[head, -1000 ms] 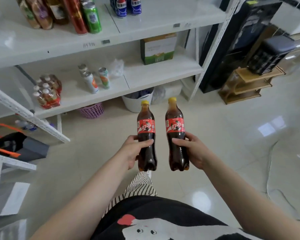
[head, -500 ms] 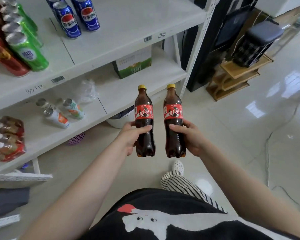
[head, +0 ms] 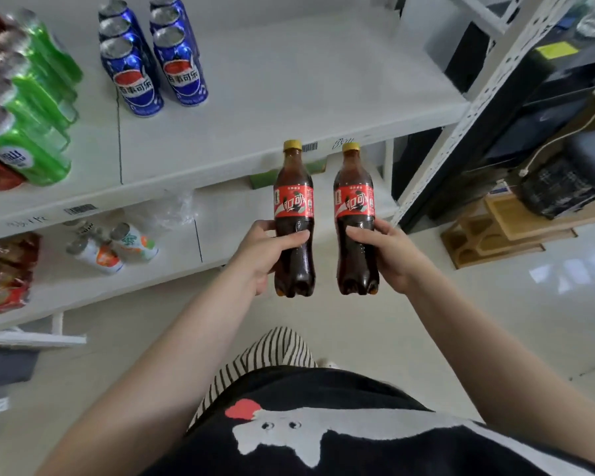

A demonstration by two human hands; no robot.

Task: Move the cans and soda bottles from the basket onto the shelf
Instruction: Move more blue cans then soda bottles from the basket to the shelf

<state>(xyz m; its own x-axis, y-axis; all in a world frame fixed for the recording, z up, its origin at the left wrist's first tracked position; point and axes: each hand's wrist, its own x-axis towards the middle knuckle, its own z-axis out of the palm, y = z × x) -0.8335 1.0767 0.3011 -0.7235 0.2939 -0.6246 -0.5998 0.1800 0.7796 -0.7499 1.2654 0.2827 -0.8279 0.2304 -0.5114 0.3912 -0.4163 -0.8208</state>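
Observation:
My left hand (head: pixel 267 254) grips a dark cola bottle (head: pixel 293 204) with a red label and yellow cap. A matching cola bottle (head: pixel 355 207) is upright in my right hand (head: pixel 387 254). Both bottles hang side by side in the air, just in front of the edge of the white shelf (head: pixel 289 97), with their caps level with that edge. On that shelf stand several blue cola cans (head: pixel 158 73) and, further left, rows of green cans (head: pixel 31 108). No basket is in view.
The lower shelf board (head: pixel 220 228) holds two small white cans (head: pixel 114 247), a crumpled plastic bag and a red shrink-wrapped pack (head: pixel 4 273). A perforated white upright (head: pixel 461 125) bounds the shelf on the right. Beyond it stand a wooden rack (head: pixel 516 228) and dark equipment.
The view has closed in on the shelf and tilted up. Both bottles have risen from lower-shelf height to the edge of the shelf with the cans, still held the same way.

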